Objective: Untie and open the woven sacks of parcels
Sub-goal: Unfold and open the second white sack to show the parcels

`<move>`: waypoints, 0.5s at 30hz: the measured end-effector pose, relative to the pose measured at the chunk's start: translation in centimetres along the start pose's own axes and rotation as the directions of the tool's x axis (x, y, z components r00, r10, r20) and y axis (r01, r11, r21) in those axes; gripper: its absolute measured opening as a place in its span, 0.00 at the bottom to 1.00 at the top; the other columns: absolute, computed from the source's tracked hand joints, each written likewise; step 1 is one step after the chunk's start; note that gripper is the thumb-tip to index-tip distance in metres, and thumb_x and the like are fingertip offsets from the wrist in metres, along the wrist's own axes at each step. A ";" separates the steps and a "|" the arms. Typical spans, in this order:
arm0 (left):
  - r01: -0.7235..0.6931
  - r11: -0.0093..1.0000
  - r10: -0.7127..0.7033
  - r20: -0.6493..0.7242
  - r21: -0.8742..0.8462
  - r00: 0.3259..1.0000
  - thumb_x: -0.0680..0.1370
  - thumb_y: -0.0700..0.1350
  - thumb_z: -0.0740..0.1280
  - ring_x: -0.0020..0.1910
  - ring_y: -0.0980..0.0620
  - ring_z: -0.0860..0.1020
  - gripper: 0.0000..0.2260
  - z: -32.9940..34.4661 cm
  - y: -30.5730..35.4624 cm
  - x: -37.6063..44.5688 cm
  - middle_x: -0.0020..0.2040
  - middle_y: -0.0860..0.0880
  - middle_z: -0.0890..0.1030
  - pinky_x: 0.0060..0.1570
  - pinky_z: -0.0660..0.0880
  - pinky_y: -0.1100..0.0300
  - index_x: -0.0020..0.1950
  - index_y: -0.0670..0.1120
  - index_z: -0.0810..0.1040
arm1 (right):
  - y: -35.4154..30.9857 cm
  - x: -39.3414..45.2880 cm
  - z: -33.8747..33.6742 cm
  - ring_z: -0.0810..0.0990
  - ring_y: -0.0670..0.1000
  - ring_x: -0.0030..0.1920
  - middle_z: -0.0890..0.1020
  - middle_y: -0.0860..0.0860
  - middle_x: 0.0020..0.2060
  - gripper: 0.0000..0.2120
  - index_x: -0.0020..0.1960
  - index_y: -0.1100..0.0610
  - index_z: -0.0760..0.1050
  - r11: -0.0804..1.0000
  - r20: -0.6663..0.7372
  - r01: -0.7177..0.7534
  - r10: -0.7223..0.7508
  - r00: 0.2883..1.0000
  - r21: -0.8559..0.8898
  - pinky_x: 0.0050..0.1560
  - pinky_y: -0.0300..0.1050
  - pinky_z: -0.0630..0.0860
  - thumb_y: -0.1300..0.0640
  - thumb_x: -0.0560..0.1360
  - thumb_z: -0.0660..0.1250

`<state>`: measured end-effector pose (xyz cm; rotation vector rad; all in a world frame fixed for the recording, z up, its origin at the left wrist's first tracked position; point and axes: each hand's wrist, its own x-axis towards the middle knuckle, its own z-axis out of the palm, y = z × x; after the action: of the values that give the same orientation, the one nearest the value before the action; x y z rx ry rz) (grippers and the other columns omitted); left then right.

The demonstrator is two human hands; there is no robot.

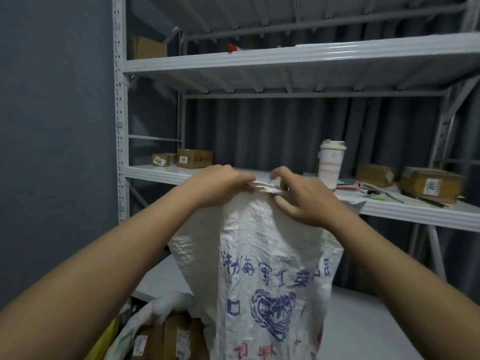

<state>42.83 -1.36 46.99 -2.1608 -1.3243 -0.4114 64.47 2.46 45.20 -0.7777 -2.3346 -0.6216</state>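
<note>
Blue-grey wall (52, 126) at left; white metal shelving rack (285, 58) before dark corrugated panelling (259, 131); dim light.

There is only one view, from a camera worn on the person's head, so no second view shares the scene. It looks forward and slightly down, along both forearms, which enter from the lower left and lower right corners of the frame. The left hand (220, 184) and the right hand (304, 197) meet near the centre, at the top of the woven sack (262, 268), which is close and fills the lower middle. Behind, a white metal shelf rack (207, 64) crosses the upper half; it seems bent at the edges, probably by the wide-angle lens. The picture is a little soft.
</note>
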 end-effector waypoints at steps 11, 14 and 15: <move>-0.009 0.999 0.011 -0.052 0.052 0.999 0.81 0.53 0.57 0.45 0.44 0.78 0.12 0.7 0.4 0.0 0.45 0.47 0.79 0.38 0.70 0.53 0.52 0.47 0.75 | 0.0 -0.5 0.1 0.80 0.51 0.46 0.82 0.48 0.49 0.17 0.65 0.48 0.72 1.000 0.018 0.011 -0.012 1.000 0.017 0.39 0.47 0.74 0.44 0.80 0.56; -0.046 0.997 0.051 -0.093 0.055 0.994 0.76 0.63 0.59 0.41 0.45 0.78 0.20 1.3 0.0 -0.5 0.42 0.49 0.79 0.35 0.68 0.55 0.49 0.47 0.74 | 0.2 -0.4 0.1 0.79 0.51 0.38 0.82 0.49 0.38 0.16 0.48 0.53 0.78 0.995 0.053 0.056 -0.060 0.997 0.077 0.32 0.46 0.72 0.45 0.80 0.55; 0.029 0.994 -0.025 0.041 -0.108 0.999 0.72 0.67 0.60 0.40 0.49 0.76 0.23 0.9 0.4 -0.5 0.40 0.52 0.78 0.36 0.68 0.55 0.49 0.48 0.75 | 0.3 -0.3 0.7 0.78 0.53 0.31 0.80 0.50 0.33 0.15 0.43 0.56 0.77 0.987 0.003 0.134 -0.134 0.991 -0.083 0.26 0.43 0.66 0.49 0.79 0.56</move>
<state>42.98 -1.26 45.87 -2.2533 -1.3833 -0.4633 64.57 2.95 44.62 -0.6589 -2.3855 -0.7817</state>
